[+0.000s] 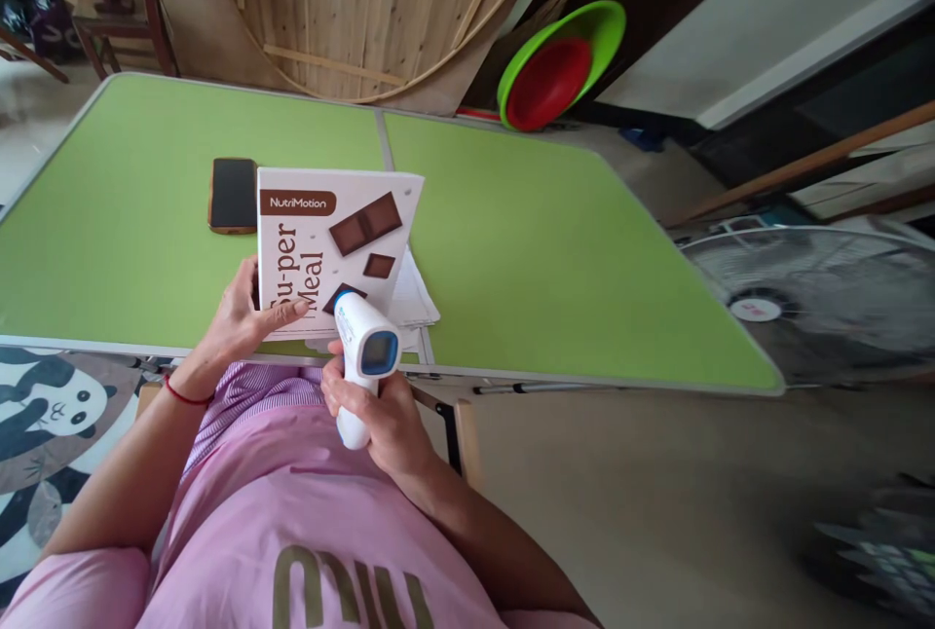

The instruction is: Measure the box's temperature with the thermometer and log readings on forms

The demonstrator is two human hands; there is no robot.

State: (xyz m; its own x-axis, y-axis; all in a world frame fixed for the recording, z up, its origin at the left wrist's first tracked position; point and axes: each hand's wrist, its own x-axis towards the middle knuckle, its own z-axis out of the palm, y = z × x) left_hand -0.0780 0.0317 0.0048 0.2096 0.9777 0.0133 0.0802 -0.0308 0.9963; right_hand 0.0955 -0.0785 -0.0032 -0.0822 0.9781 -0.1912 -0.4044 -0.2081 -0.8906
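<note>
My left hand [252, 317] grips the lower left edge of a white box [372, 244] printed with "NutriMotion", "Su-per Meal" and brown chocolate pieces. The thumb lies across its front, and the box leans upright over the near edge of the table. In my right hand [384, 415] is a white and blue infrared thermometer [359, 347], held by its handle. Its small dark screen faces me, while its head points toward the lower part of the box. My fingers are wrapped round the handle.
The green folding table [526, 249] has a grey rim. A phone [233, 195] in a brown case lies left of the box, and white papers [415, 296] lie behind it. Beyond the table are a green basin [605, 25], a red basin [547, 84] and a fan [825, 298].
</note>
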